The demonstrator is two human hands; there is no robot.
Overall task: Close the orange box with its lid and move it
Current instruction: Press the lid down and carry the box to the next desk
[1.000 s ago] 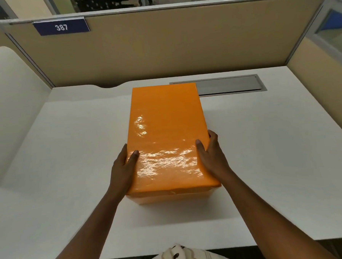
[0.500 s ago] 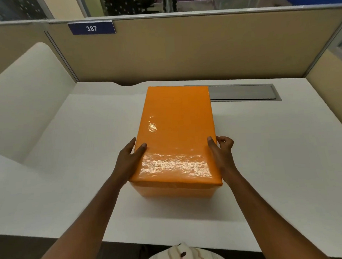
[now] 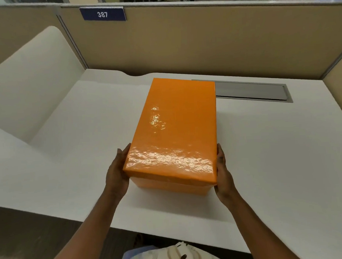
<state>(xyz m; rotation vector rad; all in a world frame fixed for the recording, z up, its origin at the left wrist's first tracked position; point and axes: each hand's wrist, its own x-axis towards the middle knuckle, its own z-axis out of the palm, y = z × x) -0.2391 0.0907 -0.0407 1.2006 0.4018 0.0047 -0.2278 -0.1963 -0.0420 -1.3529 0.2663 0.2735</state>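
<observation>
Nearest us, a striped cloth garment [image 3: 172, 256] fills the lower edge of the view. Beyond it, our two forearms reach forward over the near edge of the white laminate desk [image 3: 266, 154]. The left hand [image 3: 117, 171] lies flat against the left side of the glossy orange rectangular cardboard box [image 3: 169, 187], and the right hand [image 3: 223, 172] presses the opposite side; both are open-palmed, clamping the box between them at its near end, though we cannot tell how far the fingers curl underneath. The glossy orange lid [image 3: 176, 129] already sits squarely over the box, so we judge the closing step done and the move pending. The box stands on the desk directly ahead of us, its long axis running away toward the beige partition wall [image 3: 201, 38]. Both hands are about equally near. Behind its far right corner lies a grey metal cable hatch [image 3: 253, 91], and a blue number plate [image 3: 102, 14] hangs above.
</observation>
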